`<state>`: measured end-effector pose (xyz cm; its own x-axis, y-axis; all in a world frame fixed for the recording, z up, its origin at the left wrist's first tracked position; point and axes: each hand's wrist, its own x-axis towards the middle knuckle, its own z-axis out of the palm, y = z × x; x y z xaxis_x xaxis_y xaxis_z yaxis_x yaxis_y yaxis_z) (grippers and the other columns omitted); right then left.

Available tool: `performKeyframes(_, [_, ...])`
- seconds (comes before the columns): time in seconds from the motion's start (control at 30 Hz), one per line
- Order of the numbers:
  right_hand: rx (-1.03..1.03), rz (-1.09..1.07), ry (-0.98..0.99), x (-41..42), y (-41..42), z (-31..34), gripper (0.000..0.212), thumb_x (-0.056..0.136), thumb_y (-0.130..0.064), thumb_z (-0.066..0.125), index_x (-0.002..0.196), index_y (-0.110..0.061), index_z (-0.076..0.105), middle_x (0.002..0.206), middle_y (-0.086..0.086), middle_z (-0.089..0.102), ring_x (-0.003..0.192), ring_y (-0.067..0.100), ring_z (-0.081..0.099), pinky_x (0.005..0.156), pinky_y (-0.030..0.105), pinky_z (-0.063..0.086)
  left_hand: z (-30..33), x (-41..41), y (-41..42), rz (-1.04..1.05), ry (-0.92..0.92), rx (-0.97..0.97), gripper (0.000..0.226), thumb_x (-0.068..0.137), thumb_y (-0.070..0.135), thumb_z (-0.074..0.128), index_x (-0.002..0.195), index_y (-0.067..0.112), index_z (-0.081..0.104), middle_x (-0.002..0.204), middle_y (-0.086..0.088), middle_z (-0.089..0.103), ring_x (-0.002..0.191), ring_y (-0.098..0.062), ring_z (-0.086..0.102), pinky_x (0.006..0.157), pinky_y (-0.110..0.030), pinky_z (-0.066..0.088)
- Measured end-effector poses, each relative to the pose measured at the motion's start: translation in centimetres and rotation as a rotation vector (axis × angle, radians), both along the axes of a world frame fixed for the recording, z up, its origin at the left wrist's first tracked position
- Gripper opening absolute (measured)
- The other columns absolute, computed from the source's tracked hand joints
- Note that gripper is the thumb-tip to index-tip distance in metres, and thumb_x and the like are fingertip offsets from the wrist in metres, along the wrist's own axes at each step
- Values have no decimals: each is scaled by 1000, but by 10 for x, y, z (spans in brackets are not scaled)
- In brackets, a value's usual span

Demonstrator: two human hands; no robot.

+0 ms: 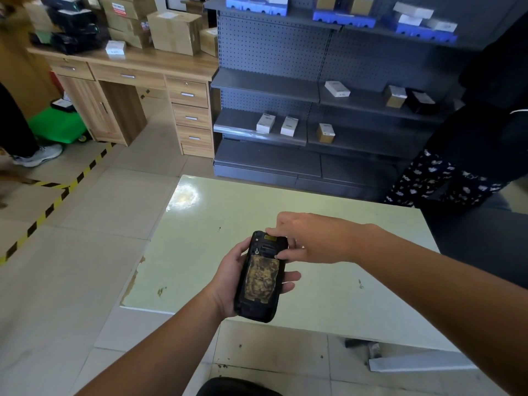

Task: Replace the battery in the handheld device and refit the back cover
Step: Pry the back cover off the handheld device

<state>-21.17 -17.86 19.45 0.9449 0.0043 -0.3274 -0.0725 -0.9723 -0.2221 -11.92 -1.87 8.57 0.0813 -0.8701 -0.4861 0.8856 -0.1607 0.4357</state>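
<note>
A black handheld device [261,277] lies back-up in my left hand [228,281], held above the near edge of a pale green table [357,238]. Its back carries a worn yellow-brown patch in the middle. My left fingers wrap under the device and show at its right side. My right hand [308,238] reaches in from the right, with its fingertips on the top end and upper right edge of the device. I cannot tell whether the back cover is loose or latched. No separate battery is in view.
Grey metal shelving [314,90] with small white and brown boxes stands behind the table. A wooden desk [128,81] piled with cartons is at the back left. A person in dark patterned clothes [457,167] stands at the right. Yellow-black tape [57,195] marks the tiled floor.
</note>
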Motion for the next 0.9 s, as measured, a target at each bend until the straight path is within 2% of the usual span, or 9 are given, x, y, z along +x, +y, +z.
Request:
performKeyframes(0.13, [-54,28,-15,-2,4,3,36,101,-41,57,133,-23,56,111,-1,53,90,15,59,74,32,57,5,-1,2,-4,-2,11,64,101,53,43,130,2,70,121,-30,71,105,-49,71,88,-50,60])
performKeyframes(0.27, [-123,89,-35,-5,8,9,37,95,-46,61,122,-21,62,101,-2,54,82,16,60,66,35,57,9,-8,5,-38,37,-9,62,100,52,45,122,1,73,116,-29,71,101,-47,71,83,-48,62])
performKeyframes(0.47, [-196,210,28,-2,12,23,28,94,-40,61,109,-17,68,96,-2,60,79,17,60,69,35,57,13,-11,10,-122,128,-65,61,99,50,48,122,-2,70,106,-28,73,87,-46,73,75,-46,62])
performKeyframes(0.57, [-193,220,39,1,12,25,26,93,-38,61,105,-17,68,93,-2,60,78,17,59,68,35,57,16,-12,12,-150,144,-77,63,99,51,48,131,-1,65,117,-29,69,89,-46,73,76,-46,63])
performKeyframes(0.67, [-173,213,25,3,10,23,26,94,-39,60,107,-17,68,94,-2,60,80,17,60,70,36,57,18,-11,13,-153,151,-83,67,99,52,47,140,0,60,138,-30,56,93,-47,72,80,-47,61])
performKeyframes(0.73, [-148,200,18,2,10,19,27,96,-39,59,108,-17,68,96,-3,60,81,18,60,72,37,58,18,-10,13,-157,152,-87,67,99,52,47,141,1,59,142,-30,51,94,-47,71,82,-47,60])
performKeyframes(0.83, [-113,182,-4,1,9,15,28,98,-41,57,112,-19,67,99,-4,60,83,17,60,72,35,58,15,-8,15,-156,153,-101,63,98,51,48,130,0,66,120,-30,68,89,-46,72,78,-46,62])
performKeyframes(0.9, [-77,176,-15,-1,6,15,31,98,-43,58,118,-21,66,101,-5,60,83,14,59,67,27,54,15,-6,16,-162,168,-99,61,99,50,47,124,-1,69,103,-28,72,85,-45,73,75,-45,63])
